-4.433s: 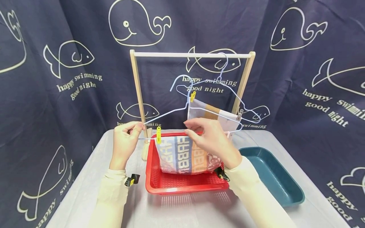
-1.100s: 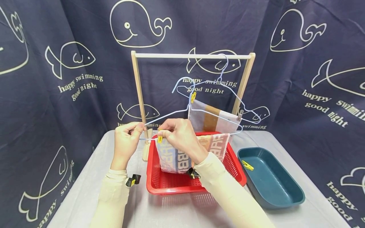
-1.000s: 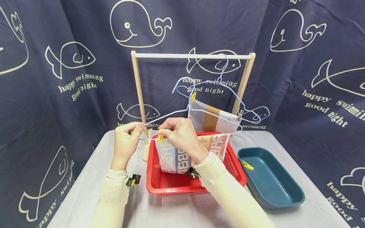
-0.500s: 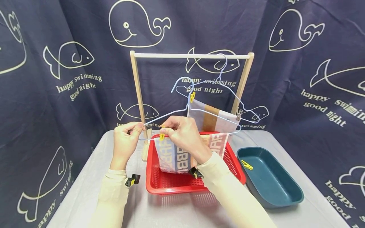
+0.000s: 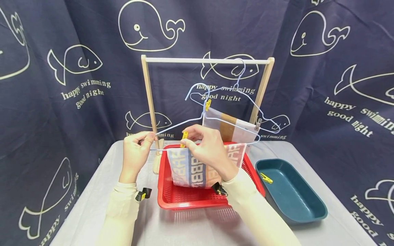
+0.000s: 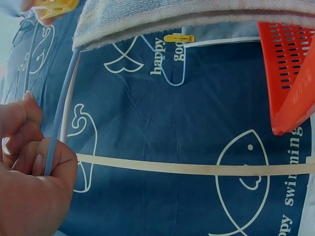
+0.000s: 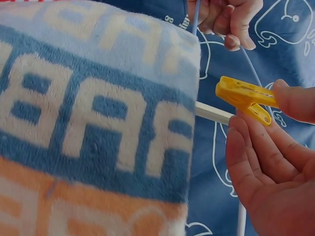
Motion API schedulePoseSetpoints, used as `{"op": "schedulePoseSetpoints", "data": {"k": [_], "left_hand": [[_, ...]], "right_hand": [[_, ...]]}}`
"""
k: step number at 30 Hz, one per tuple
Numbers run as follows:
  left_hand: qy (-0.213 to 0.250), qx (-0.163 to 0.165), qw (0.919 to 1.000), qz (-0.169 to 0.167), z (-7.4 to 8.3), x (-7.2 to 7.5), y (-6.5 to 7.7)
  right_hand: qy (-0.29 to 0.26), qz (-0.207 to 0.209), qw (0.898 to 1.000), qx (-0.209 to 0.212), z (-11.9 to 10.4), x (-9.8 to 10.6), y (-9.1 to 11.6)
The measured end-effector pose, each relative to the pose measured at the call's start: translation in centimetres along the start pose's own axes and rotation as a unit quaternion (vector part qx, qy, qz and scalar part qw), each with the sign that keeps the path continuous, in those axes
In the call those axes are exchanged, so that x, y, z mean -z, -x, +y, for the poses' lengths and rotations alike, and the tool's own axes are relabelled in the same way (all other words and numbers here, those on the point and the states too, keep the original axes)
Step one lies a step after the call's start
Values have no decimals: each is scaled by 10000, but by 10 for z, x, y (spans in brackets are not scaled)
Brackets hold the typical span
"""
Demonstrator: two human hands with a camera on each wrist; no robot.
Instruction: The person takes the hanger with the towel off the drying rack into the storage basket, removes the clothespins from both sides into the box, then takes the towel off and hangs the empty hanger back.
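Observation:
My left hand [image 5: 135, 153] grips the left end of a light blue wire hanger [image 5: 181, 122]; the left wrist view shows its fingers curled round the wire [image 6: 60, 108]. Over the hanger's lower bar drapes a striped, lettered towel [image 5: 181, 167]. Between thumb and fingers, my right hand [image 5: 210, 147] pinches a yellow clothespin [image 5: 184, 139]. In the right wrist view the clothespin [image 7: 246, 96] is apart from the towel's side edge [image 7: 192, 147], with its tip pointing toward the towel. The right hand hides part of the towel in the head view.
Below the towel sits a red perforated basket [image 5: 197, 206]. A teal tub [image 5: 295, 191] at right holds another yellow clothespin [image 5: 266, 178]. Behind, a wooden rack [image 5: 209, 60] carries a second hanger [image 5: 252, 100] with a towel [image 5: 227, 127] held by a yellow clothespin [image 5: 208, 105] and a metal clip [image 5: 258, 123].
The right hand, earlier over the towel's right part, has gone to the clothespin at the towel's left corner and pulled it off, shifting right and slightly up. The left hand has stayed put.

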State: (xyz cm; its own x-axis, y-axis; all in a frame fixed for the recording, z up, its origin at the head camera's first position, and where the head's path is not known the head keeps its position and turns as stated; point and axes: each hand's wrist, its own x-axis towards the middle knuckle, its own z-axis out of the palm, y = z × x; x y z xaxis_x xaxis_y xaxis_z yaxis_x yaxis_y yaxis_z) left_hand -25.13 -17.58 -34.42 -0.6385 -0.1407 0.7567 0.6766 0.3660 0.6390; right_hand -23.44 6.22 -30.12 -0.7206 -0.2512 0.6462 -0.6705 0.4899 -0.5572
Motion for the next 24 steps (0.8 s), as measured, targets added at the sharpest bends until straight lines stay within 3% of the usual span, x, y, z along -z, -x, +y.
{"op": "schedulePoseSetpoints", "data": {"k": [14, 24], "left_hand": [[9, 31, 10000, -30, -2, -2, 0], [-76, 5, 10000, -59, -3, -3, 0]], "right_hand": [[261, 282, 9992, 113, 2, 31, 18], [574, 424, 9973, -182, 13, 49, 36]]}}
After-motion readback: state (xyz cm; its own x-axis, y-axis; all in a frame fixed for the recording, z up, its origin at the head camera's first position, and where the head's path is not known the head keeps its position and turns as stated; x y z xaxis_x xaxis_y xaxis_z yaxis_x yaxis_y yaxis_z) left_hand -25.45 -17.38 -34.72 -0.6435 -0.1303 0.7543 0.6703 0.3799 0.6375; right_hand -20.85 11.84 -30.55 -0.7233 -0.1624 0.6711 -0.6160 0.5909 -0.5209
